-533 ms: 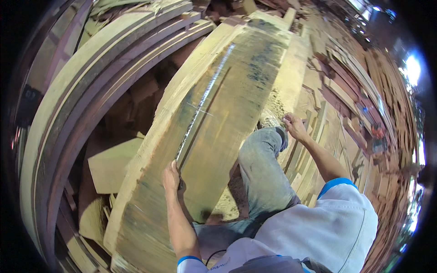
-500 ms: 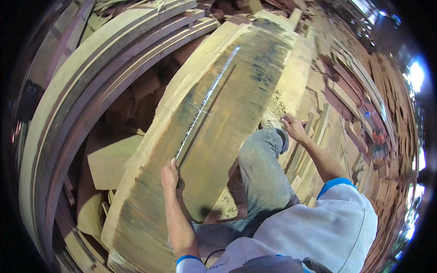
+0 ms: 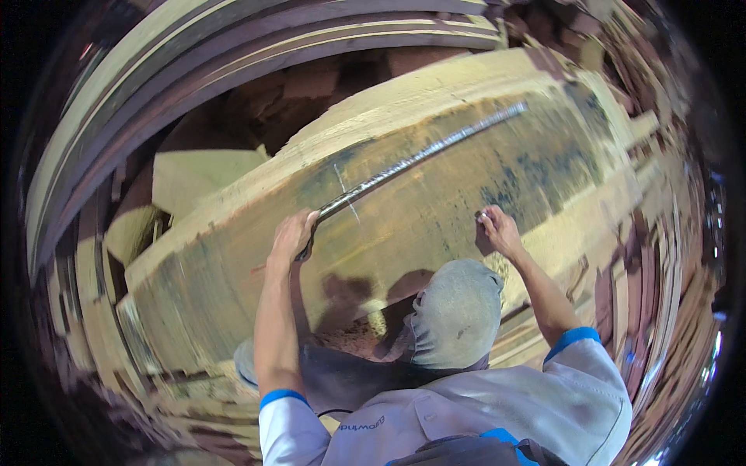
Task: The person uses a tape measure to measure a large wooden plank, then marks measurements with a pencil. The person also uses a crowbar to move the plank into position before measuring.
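Note:
My left hand is closed round the dark near end of a long, thin metal ruler. The ruler lies lengthwise along a broad wooden slab with a weathered, stained face. It passes over a short white cross mark. To the right, my right hand is just over the slab, its fingertips pinching a small white piece of chalk. My bent knee in grey trousers rises at the slab's near edge, below the right hand.
Long curved timber boards arc along the far left, with a dark gap between them and the slab. A pale wood block sits in that gap. Stacked planks and offcuts crowd the right side. Sawdust lies by my knee.
My view has turned, so the slab lies more crosswise. The ruler, earlier apart from its shadow, has come down to the slab. My right hand has moved from beside my knee over the slab.

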A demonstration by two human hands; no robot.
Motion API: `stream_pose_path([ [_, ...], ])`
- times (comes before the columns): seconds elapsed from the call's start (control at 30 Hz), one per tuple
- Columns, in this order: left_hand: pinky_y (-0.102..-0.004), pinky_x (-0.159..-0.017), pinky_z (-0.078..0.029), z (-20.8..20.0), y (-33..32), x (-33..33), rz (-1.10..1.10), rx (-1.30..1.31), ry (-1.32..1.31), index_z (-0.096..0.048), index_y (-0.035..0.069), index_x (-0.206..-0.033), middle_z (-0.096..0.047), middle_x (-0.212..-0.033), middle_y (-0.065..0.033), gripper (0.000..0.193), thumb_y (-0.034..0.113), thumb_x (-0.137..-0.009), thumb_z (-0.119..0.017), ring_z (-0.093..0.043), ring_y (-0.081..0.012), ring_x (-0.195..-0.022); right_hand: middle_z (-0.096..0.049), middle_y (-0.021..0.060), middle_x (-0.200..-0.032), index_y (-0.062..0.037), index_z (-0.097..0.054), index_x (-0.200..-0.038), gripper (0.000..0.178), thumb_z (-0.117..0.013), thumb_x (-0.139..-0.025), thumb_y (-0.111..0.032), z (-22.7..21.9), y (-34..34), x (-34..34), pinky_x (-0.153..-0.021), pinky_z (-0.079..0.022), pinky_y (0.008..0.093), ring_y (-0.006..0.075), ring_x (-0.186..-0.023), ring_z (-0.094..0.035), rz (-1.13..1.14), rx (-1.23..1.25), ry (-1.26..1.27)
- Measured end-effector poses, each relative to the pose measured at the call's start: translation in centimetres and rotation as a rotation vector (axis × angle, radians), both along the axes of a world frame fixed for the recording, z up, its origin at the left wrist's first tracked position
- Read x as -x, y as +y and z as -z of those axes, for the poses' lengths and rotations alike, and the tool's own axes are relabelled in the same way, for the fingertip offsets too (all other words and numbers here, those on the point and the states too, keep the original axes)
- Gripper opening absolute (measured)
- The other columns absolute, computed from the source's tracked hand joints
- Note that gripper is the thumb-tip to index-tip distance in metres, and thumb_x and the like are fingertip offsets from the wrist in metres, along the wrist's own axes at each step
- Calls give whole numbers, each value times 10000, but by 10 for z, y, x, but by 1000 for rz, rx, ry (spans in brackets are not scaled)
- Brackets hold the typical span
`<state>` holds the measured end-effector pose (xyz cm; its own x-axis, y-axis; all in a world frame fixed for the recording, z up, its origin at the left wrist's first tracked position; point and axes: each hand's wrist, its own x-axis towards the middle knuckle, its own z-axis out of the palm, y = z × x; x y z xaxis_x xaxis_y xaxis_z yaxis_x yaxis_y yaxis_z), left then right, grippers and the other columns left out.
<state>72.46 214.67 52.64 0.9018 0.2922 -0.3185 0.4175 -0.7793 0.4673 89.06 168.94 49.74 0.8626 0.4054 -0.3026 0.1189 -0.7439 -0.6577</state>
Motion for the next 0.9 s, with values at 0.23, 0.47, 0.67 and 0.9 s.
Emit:
stream_pose_path([
  [0.23,-510,-725,-474,25,-25,-13,4,-185,131,-627,78,-939,-658,-854,-220,457,459,-999,-383,-612,-432,-816,-647,26,-765,-42,-586,-1028,182,-558,-950,-204,15,-9,-25,-605,-462,269,96,-628,-565,71,-249,322],
  [0.47,-514,-719,-493,32,-29,-39,23,-342,227,-591,83,-971,-672,-913,-194,388,407,-1008,-381,-635,-410,-856,-650,26,-795,-38,-589,-1041,174,-561,-955,-186,18,-19,-22,-551,-444,254,73,-586,-530,69,-404,270],
  [0.67,-517,-714,-488,29,-30,-40,31,-337,199,-584,70,-963,-668,-894,-213,377,389,-1009,-387,-635,-413,-844,-634,2,-839,-55,-596,-1055,134,-593,-940,-123,13,-59,-16,-490,-392,184,31,-607,-517,318,-567,266],
  [0.9,-500,-684,-493,43,-28,-48,74,-307,80,-593,52,-927,-656,-846,-228,411,401,-1006,-392,-635,-417,-801,-605,-4,-818,-51,-593,-1021,101,-581,-944,-115,-1,-80,-72,-469,-385,169,34,-615,-523,402,-540,133],
])
